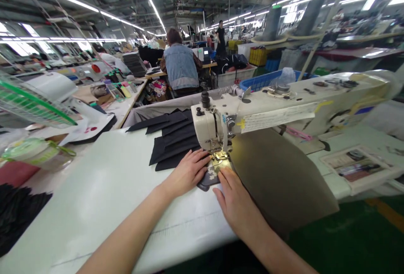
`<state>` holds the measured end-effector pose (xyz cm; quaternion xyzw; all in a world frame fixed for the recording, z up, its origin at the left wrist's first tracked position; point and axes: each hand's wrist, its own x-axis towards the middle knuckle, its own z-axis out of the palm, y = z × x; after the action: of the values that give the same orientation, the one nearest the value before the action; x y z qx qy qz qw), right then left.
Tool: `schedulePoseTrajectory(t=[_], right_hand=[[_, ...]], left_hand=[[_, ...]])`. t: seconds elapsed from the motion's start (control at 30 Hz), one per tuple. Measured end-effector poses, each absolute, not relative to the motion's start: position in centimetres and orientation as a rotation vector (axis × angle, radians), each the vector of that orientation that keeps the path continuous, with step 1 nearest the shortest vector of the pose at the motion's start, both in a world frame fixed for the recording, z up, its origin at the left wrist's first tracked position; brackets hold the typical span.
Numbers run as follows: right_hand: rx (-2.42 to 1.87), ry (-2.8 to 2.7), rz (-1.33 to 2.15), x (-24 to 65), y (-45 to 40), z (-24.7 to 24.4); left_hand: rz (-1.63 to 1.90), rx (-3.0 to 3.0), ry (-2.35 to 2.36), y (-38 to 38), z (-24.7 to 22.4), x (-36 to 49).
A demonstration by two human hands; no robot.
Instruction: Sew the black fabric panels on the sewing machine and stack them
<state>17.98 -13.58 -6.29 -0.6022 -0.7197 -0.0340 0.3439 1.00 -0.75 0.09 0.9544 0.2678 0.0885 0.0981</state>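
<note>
A white sewing machine [205, 129] stands over the pale table, its lamp lighting the needle area. My left hand [189, 171] lies flat just left of the needle plate, fingers spread toward the presser foot. On the right of the plate, my right hand [232, 190] rests with its fingertips at the edge of the brown-grey fabric [277, 177], thumb apart. Several black fabric pieces [173, 143] lie overlapping behind my left hand. Nothing can be made out inside either hand.
A white fan [85, 118] with a green guard stands at the left, near a dark fabric pile [19, 215]. A small tray [360, 168] is at the right. Ahead, a person in a denim vest [181, 67] sits facing away beside a blue basket [261, 81].
</note>
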Motion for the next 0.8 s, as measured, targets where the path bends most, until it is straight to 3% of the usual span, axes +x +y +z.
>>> schedulePoseTrajectory(t=[0.2,0.47,0.63,0.8], right_hand=[[-1.571,-1.87,-0.091,17.9,-13.5,-6.1],[-1.497,-1.854,-0.05,18.1,-15.3,-4.7],[-1.471,-1.844,-0.047,18.4,-16.5,-4.9],[-1.438,-1.847,-0.029,18.7,-16.4,-5.2]], left_hand=[[0.256,2.838,0.832,-0.5,-0.3,0.9],[0.285,2.798,1.247,-0.4,-1.0,0.6],[0.24,2.747,1.207,-0.6,0.9,-1.3],[0.437,2.634,1.33,-0.5,3.1,-2.5]])
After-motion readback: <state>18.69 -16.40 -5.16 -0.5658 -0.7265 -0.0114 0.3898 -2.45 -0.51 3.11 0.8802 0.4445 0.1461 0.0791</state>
